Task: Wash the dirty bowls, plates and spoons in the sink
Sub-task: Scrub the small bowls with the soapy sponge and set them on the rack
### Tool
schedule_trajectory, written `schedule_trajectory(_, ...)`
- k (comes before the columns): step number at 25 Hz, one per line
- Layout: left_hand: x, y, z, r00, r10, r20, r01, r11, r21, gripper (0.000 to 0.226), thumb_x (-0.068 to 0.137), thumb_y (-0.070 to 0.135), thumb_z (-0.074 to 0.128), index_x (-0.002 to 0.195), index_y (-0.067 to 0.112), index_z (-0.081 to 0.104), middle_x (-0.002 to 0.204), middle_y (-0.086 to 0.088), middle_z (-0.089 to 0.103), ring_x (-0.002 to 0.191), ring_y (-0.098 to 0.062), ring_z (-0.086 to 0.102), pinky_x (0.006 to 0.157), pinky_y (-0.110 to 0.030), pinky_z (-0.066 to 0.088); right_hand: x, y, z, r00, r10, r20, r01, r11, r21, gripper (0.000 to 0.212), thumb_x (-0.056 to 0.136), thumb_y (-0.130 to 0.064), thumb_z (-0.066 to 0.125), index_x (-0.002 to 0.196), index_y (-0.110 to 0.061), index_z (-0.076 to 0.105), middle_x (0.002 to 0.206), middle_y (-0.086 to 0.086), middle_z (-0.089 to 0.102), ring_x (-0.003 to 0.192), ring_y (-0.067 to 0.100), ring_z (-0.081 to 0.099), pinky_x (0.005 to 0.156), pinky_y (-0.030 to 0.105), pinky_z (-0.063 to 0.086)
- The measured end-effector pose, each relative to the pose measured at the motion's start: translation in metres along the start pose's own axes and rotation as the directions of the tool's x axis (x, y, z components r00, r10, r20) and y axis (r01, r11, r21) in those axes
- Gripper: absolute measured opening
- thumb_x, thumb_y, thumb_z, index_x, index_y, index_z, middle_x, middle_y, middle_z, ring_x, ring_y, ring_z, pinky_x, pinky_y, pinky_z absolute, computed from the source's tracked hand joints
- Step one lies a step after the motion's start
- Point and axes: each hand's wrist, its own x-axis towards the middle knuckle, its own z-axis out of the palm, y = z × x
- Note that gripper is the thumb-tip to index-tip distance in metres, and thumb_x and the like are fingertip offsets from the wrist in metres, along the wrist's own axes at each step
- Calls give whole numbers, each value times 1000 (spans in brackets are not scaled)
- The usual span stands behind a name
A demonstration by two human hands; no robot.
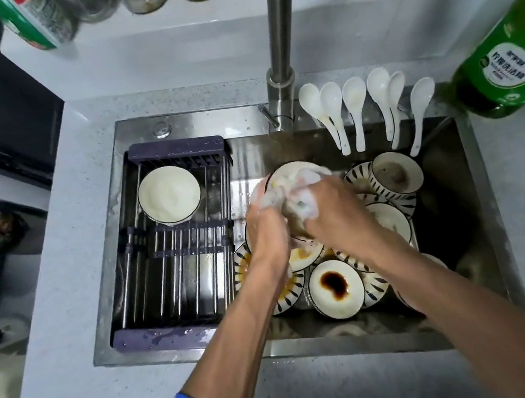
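Left hand (266, 222) gripping soapy bowl (288, 173) rim; right hand (321, 206) curled inside, scrubbing. Drying rack (174, 258) directly left, nearest left hand.

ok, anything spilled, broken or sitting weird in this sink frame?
Nothing broken or spilled. Oddest is the pile of dirty bowls leaning on one another in the sink, and six white spoons overhanging its back rim. One soapy bowl sits upright on the rack.

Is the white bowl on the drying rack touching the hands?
Apart. In the head view the white bowl sits on the drying rack, and rack bars and bare sink show between it and the left hand and right hand.
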Motion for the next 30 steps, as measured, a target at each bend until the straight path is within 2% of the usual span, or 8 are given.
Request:
schedule_trajectory(2, 6, 1, 5, 999, 17, -41, -15, 999, 34, 43, 101, 7, 45, 125, 38, 62, 91, 9, 66, 60, 2, 63, 50, -15, 48, 8, -2, -6, 1000, 16, 22, -13, 993, -117, 18, 80, -6, 71, 96, -15, 71, 96, 4, 59, 78, 19, 52, 66, 28, 36)
schedule_trajectory(5, 12, 4, 6, 991, -44, -127, 37, 997, -61, 34, 100, 13, 44, 123, 30, 63, 91, -6, 74, 70, -15, 67, 55, -29, 52, 16, -2, -10, 997, 54, 64, -55, 998, 15, 16, 77, -2, 67, 75, -18, 64, 77, -1, 60, 69, 18, 57, 62, 27, 39)
schedule_trajectory(10, 9, 3, 1, 987, -47, -157, 57, 996, 62, 40, 95, 17, 47, 131, 25, 62, 117, -11, 70, 101, -36, 68, 48, -30, 48, 5, -5, 1, 985, -50, 168, 66, 994, -92, 18, 82, 0, 57, 83, -18, 60, 88, 2, 55, 87, 28, 60, 67, 28, 39)
schedule_trajectory(14, 11, 14, -4, 983, 58, -173, -39, 993, 110, 38, 91, 16, 50, 125, 28, 63, 119, 1, 68, 104, -16, 64, 79, -27, 53, 1, -6, 3, 985, -79, 151, 101, 985, -143, 26, 86, 3, 52, 107, -9, 63, 100, 8, 58, 90, 30, 58, 66, 37, 42)
schedule_trajectory(18, 7, 13, -8, 982, 71, -176, -55, 994, 94, 40, 88, 29, 55, 127, 35, 64, 126, -2, 67, 113, -19, 63, 98, -38, 50, 2, -15, 5, 969, -79, 234, 113, 984, -136, 51, 89, -13, 53, 139, -10, 41, 129, 8, 47, 116, 25, 47, 97, 39, 40)
schedule_trajectory(23, -1, 11, -8, 978, 91, -186, -85, 996, 41, 44, 81, 34, 51, 121, 45, 64, 126, 1, 65, 112, -20, 64, 97, -49, 54, -10, -18, 13, 983, -48, 177, 75, 987, -145, 56, 87, -14, 61, 140, -19, 43, 152, 8, 28, 139, 29, 31, 116, 44, 33)
schedule_trajectory(27, -10, 10, -1, 972, 84, -220, -73, 996, 56, 37, 98, 24, 50, 130, 39, 58, 116, 6, 56, 103, -12, 58, 96, -41, 51, -15, -12, 11, 996, -55, 69, 63, 990, -124, 59, 87, -11, 63, 140, -17, 37, 127, 4, 48, 108, 20, 53, 91, 33, 51)
schedule_trajectory(30, -15, 9, 5, 978, 161, -132, -134, 972, 194, 41, 95, 27, 47, 134, 37, 56, 121, 3, 56, 107, -12, 53, 94, -29, 46, -17, -17, 22, 999, -36, 2, 36, 998, -42, 57, 86, -15, 66, 138, -9, 44, 139, 7, 40, 122, 22, 46, 98, 39, 50)
